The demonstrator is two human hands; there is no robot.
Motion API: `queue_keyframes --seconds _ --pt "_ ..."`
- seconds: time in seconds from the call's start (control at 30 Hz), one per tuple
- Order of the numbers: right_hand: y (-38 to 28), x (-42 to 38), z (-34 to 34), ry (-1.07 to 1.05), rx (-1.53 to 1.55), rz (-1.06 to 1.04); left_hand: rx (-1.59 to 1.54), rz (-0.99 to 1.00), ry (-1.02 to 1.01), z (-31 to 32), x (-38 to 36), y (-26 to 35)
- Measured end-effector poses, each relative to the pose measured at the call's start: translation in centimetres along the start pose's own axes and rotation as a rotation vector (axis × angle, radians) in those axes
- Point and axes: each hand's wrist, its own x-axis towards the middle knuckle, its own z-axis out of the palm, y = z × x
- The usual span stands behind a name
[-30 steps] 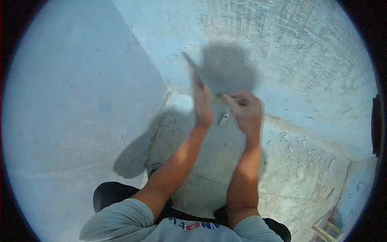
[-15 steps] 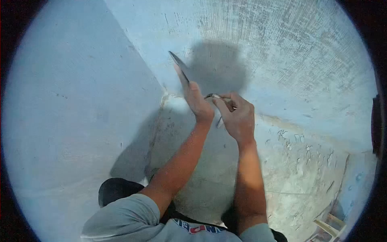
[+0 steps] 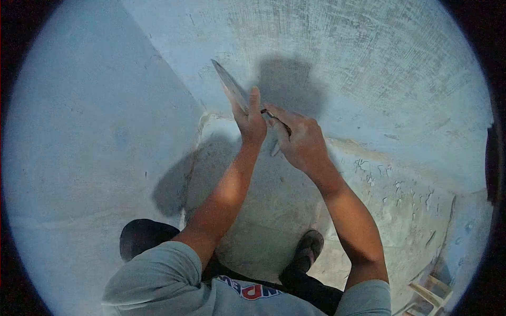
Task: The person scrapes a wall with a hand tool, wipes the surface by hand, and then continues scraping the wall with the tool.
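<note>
My right hand [image 3: 303, 138] is closed around the handle of what looks like a trowel [image 3: 227, 79], its flat metal blade seen nearly edge-on and slanting up to the left. A short dark neck joins the blade to the side where my right hand grips. Below that hand a pale end [image 3: 275, 150] sticks out, perhaps the handle's end. My left hand [image 3: 252, 124] lies against the blade near its base, fingers stretched along its far side and partly hidden. Its thumb points up, apart from the blade.
Ahead rises a blue wall [image 3: 363, 58] with a rough, streaked patch. Another smooth blue wall [image 3: 95, 131] stands on the left. Below is a stained, cracked grey surface [image 3: 263, 210], with my dark shoe [image 3: 310, 245] on it. A pale frame-like object [image 3: 432, 292] stands at lower right.
Both hands have shifted slightly up and left with the trowel. More of the blade's face shows, and my left thumb points higher. My right elbow has swung outward, and a shoe has come into view.
</note>
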Motion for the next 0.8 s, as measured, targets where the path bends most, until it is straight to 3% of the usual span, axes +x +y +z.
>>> queue_keyframes --seconds 0.13,0.2,0.23,0.3,0.37,0.57,0.63,0.73,0.8 --pt "2.5 -1.2 -2.9 0.042 0.235 0.005 0.371 0.237 -0.066 1.8 -1.3 0.0" --pt "2.2 -1.9 -2.6 -0.005 0.206 0.068 0.476 0.352 -0.069 2.6 -1.6 0.8" --pt "1.5 -2.2 -1.3 -0.012 0.196 0.048 0.366 0.279 -0.092 1.9 -1.4 1.8" --pt "0.2 -2.2 0.3 -0.13 0.18 0.114 0.323 0.317 -0.148 1.2 -0.8 1.8" --pt "2.0 -2.9 0.1 -0.094 0.221 0.109 0.283 0.351 -0.203 0.8 -0.6 1.5" --pt "4.7 -2.4 -4.9 -0.106 0.231 0.195 0.731 0.42 -0.139 4.5 -2.3 1.0" --pt "3.0 -1.4 -1.6 -0.083 0.126 0.115 0.334 0.27 -0.11 2.9 -1.2 1.1" --pt "2.6 -1.1 -1.3 -0.07 0.119 0.063 0.139 0.205 -0.179 2.2 -0.4 1.5" --pt "4.7 -2.4 -2.8 0.007 0.12 -0.007 0.483 0.305 -0.21 3.2 -1.2 0.9"
